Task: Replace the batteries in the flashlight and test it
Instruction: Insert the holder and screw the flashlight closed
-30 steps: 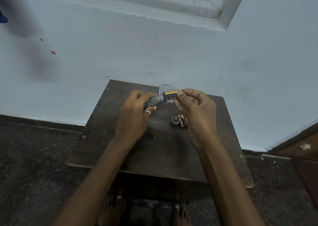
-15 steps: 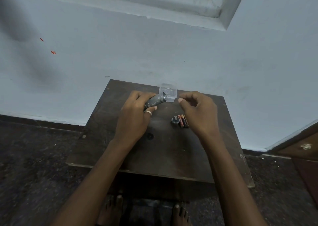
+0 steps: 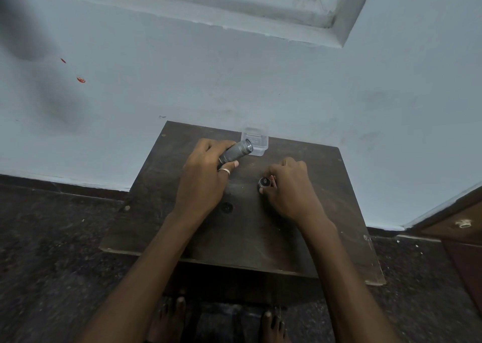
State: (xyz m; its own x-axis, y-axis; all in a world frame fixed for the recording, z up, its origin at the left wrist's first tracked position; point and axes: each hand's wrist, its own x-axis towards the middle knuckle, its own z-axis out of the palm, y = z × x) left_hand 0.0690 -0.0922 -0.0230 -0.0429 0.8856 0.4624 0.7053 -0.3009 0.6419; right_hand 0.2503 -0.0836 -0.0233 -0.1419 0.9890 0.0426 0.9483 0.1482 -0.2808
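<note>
My left hand [image 3: 203, 181] grips the grey knurled flashlight body [image 3: 236, 152] a little above the dark wooden table [image 3: 339, 212]. Its open threaded end points up and to the right. My right hand [image 3: 292, 191] is down on the table with thumb and fingers curled around the small round end cap [image 3: 264, 182], which rests on the wood. An orange sliver of the loose batteries [image 3: 272, 177] shows beside the cap; the rest lies hidden under my fingers.
A small clear plastic box [image 3: 257, 144] stands at the table's back edge, just behind the flashlight's open end. The table is pushed against a pale blue wall. A wooden cabinet [image 3: 459, 233] stands at the right. My bare feet are under the table's front edge.
The yellow-and-black battery piece went into the flashlight body. My right hand let go, dropped to the table and closed around the end cap. My left hand has barely moved.
</note>
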